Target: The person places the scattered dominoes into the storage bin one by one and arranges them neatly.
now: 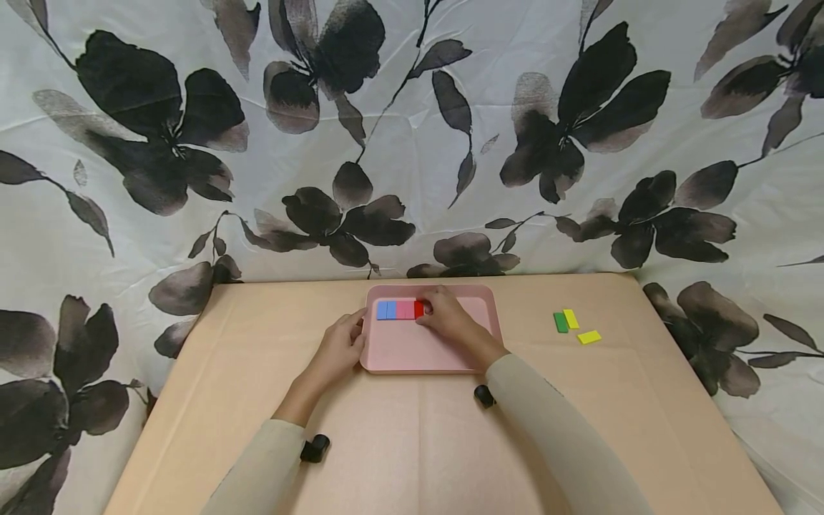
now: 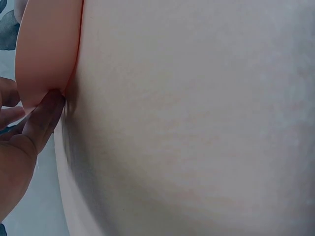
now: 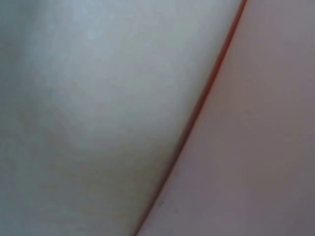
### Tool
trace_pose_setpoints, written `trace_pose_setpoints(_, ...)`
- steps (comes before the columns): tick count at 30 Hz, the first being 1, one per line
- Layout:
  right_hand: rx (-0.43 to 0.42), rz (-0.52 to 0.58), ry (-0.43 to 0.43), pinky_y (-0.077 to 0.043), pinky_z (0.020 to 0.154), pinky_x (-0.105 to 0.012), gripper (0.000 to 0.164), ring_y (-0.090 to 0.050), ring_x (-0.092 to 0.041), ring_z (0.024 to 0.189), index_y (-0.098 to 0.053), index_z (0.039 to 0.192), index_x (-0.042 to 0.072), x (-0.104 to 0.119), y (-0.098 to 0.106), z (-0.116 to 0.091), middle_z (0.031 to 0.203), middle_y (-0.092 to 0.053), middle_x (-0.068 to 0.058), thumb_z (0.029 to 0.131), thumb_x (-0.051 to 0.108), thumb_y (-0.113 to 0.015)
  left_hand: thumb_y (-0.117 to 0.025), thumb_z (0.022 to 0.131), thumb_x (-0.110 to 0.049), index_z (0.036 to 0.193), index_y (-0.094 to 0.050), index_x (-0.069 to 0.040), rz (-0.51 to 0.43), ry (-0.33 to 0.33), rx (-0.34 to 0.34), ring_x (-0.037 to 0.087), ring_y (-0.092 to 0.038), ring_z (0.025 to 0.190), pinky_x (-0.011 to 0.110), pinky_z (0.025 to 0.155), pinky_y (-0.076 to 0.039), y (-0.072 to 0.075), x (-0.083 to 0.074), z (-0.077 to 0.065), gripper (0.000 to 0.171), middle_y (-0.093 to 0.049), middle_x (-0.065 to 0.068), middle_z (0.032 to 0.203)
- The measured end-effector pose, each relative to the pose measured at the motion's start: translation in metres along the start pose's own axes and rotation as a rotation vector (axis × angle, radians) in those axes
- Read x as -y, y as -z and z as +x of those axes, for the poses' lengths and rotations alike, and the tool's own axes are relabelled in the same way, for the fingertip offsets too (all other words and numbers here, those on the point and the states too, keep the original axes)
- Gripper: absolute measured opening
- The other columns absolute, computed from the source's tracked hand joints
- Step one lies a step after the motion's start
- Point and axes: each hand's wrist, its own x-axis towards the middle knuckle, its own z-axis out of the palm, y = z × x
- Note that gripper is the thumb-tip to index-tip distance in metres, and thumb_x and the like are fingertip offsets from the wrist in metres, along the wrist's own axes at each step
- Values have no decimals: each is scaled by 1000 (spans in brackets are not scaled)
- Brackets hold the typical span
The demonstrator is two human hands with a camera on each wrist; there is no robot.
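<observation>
A pink tray (image 1: 425, 352) lies on the table, with a row of small flat tiles near its far left. From left to right the row runs blue tiles (image 1: 386, 310), pink tiles (image 1: 405, 310), then a red tile (image 1: 419, 310) at the end. My right hand (image 1: 453, 322) reaches over the tray and pinches the red tile, its fingertips partly covering it. At the tray's left edge my left hand (image 1: 340, 348) grips the rim; the left wrist view shows its fingers (image 2: 45, 115) against the tray wall. The right wrist view holds only the tray's edge and the table surface.
A green tile (image 1: 561, 322) and a yellow tile (image 1: 570, 319) lie together on the table to the right of the tray. Another yellow tile (image 1: 589, 337) is just nearer. Behind the table (image 1: 257, 322) hangs a floral cloth (image 1: 412, 143).
</observation>
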Motion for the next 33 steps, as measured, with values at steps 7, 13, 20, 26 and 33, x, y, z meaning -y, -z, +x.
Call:
trace_pose_setpoints(7,-7,-11,28,-53,101,-38,49,-50,-28,118,-66,134,3,-2,0,2,132,-55,-17,90,16,-81,-61,96,2,149,-49,4,3,5,-4,22,-68,96,33,80,-55,-1,-1,0,54,-64,17,114)
trace_pose_setpoints(13,-8,-4,34,-52,106,-40,50,-50,-30,122,-65,135,3,-3,2,3,137,-55,-18,90,16,-81,-60,97,1,150,-49,3,-4,18,-7,23,-68,96,33,81,-55,-3,-2,2,55,-64,17,114)
trace_pose_setpoints(20,-14,32,53,-53,101,-39,50,-51,-28,115,-64,134,3,-5,7,1,130,-57,-16,88,14,-82,-61,97,0,149,-50,3,4,16,-14,23,-69,97,30,79,-55,-5,0,3,54,-64,16,113)
trace_pose_setpoints(26,-27,91,74,-55,92,-35,45,-58,-23,102,-66,131,3,-8,20,-9,123,-61,-13,88,10,-80,-61,97,-1,150,-49,3,3,14,-13,22,-67,95,28,76,-54,-5,0,4,55,-64,16,113)
trace_pose_setpoints(33,-30,136,97,-58,91,-34,51,-63,-21,100,-64,137,6,-10,46,-29,124,-65,-14,89,15,-81,-60,97,-1,151,-48,2,-3,20,-13,24,-68,98,31,78,-56,-7,-1,5,55,-64,16,114)
